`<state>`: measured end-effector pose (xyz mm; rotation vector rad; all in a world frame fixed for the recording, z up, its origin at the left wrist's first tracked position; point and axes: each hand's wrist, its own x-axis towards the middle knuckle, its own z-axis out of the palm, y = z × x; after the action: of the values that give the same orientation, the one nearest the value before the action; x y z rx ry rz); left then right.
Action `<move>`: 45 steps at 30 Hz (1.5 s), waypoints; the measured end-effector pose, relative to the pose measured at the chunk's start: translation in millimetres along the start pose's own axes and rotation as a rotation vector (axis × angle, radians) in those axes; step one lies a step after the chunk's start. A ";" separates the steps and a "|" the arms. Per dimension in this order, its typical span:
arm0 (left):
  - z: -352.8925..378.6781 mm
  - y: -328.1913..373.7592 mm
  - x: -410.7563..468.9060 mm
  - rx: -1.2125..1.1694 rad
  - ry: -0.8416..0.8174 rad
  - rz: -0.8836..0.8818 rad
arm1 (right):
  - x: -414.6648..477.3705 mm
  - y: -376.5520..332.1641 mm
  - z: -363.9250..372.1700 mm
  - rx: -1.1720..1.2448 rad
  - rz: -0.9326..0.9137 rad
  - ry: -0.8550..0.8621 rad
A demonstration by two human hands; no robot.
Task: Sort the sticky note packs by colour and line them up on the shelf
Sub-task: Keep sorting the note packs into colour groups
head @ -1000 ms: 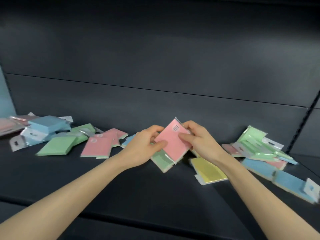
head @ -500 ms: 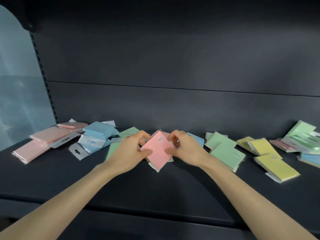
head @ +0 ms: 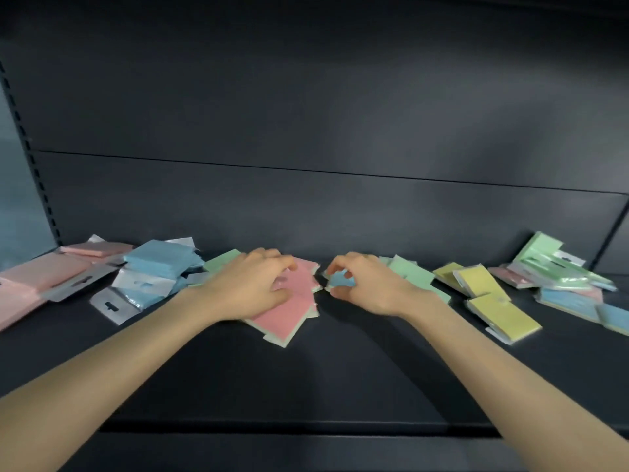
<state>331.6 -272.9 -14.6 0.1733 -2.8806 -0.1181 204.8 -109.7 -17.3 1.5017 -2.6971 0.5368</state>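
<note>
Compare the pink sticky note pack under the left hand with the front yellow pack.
The pink sticky note pack is held by the left hand; the front yellow pack lies untouched. The pink pack sits atop a green pack; the yellow pack rests on the shelf. Both lie flat, askew.

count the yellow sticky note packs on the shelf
3 yellow packs, all right of the right hand: one nearest the front, one behind it, one partly covered behind that. Others may hide in the far-right pile.
</note>
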 end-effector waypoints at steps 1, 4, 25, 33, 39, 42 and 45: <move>-4.0 8.9 6.6 0.000 -0.013 0.028 | -5.2 7.2 -8.7 -0.028 0.019 0.014; -13.4 38.8 29.6 0.015 -0.023 0.107 | -21.5 34.1 -35.5 -0.097 0.065 0.054; 52.5 324.5 174.1 -0.044 -0.011 0.236 | -173.8 303.5 -157.5 -0.147 0.269 0.061; 74.9 350.3 253.0 -0.067 -0.047 0.197 | -146.1 387.9 -168.9 -0.111 0.311 0.042; 106.4 353.3 301.0 -0.146 -0.114 0.124 | -121.7 435.8 -166.0 -0.020 0.373 0.023; 119.7 358.6 319.2 -0.217 -0.119 0.079 | -113.3 457.5 -164.7 0.033 0.402 0.010; 130.1 364.1 333.4 -0.249 -0.096 0.056 | -106.9 471.7 -166.2 0.039 0.412 -0.037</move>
<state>-61.1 53.2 -23.7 0.0415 -2.9282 -0.4839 -153.4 255.4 -16.4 0.9650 -3.0542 0.5741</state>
